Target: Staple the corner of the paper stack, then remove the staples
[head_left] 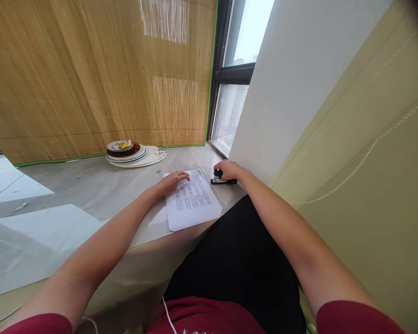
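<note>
A stack of printed white sheets (195, 204) lies on the pale stone sill (100, 185) in front of me. My left hand (172, 182) rests flat on the stack's upper left corner, fingers stretched out. My right hand (228, 169) is curled over the top of a black stapler (224, 180) that sits on the sill just right of the sheets, near the white wall. The stapler's front end points toward the paper.
A pile of plates (132, 152) stands farther back on the sill, under a bamboo blind (100, 74). A window (229, 111) is at the back right, a white wall (299, 83) to the right. My black-clad lap (236, 260) is below the sill edge.
</note>
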{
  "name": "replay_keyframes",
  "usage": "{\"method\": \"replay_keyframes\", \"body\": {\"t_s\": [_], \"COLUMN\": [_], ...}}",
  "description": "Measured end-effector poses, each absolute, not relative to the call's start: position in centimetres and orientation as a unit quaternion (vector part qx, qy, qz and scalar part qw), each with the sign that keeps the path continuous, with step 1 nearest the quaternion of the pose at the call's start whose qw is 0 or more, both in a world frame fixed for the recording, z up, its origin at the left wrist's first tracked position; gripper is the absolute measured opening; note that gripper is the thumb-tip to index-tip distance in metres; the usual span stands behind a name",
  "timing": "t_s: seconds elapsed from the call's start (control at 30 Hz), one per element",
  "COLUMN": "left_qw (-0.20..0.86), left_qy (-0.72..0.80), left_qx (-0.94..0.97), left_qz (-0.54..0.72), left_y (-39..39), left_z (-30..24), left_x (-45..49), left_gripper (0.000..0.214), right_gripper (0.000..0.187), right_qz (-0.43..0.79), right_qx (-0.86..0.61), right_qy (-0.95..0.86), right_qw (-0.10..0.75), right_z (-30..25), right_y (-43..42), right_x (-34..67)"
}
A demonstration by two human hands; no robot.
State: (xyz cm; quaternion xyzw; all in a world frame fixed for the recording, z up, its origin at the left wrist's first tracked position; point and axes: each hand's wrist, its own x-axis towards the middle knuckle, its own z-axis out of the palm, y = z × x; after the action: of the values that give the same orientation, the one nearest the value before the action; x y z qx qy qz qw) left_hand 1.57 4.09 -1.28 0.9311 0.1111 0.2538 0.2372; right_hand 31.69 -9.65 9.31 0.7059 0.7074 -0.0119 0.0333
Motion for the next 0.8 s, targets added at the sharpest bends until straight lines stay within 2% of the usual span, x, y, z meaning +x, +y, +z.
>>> {"method": "replay_keyframes", "body": {"t_s": [0.1,0.3,0.5,0.6,0.8], "left_qw": [0.239,0.259,0.214,0.229,0.245], "left_qy": [0.093,0.083,0.072,0.066,0.063], "left_qx": [0.94,0.933,0.957,0.957,0.96], "left_qz": [0.225,0.236,0.18,0.168,0.117], "left_y": [3.3,2.5,1.2,1.0,0.5], "left_z": [-1.6,-1.2,-0.5,-0.8,-0.2], "left_x": [1.9,2.0,2.3,2.3,2.1], "left_gripper": [0.039,0.035,0.047,0.051,0.059], "right_gripper": [0.051,0.037,0.04,0.04,0.033], "right_qz": [-0.04,-0.084,-0.108,-0.126,-0.084], "right_qx": [0.693,0.634,0.614,0.607,0.594], "right_qy": [0.72,0.768,0.779,0.779,0.794], "right_qw": [0.017,-0.041,-0.071,-0.093,-0.1], "right_z": [8.7,8.5,8.5,8.4,7.5], "right_y": [-9.1,-8.1,-8.2,-8.5,-8.3], "right_x": [31.5,29.6,28.0,27.9,27.6]}}
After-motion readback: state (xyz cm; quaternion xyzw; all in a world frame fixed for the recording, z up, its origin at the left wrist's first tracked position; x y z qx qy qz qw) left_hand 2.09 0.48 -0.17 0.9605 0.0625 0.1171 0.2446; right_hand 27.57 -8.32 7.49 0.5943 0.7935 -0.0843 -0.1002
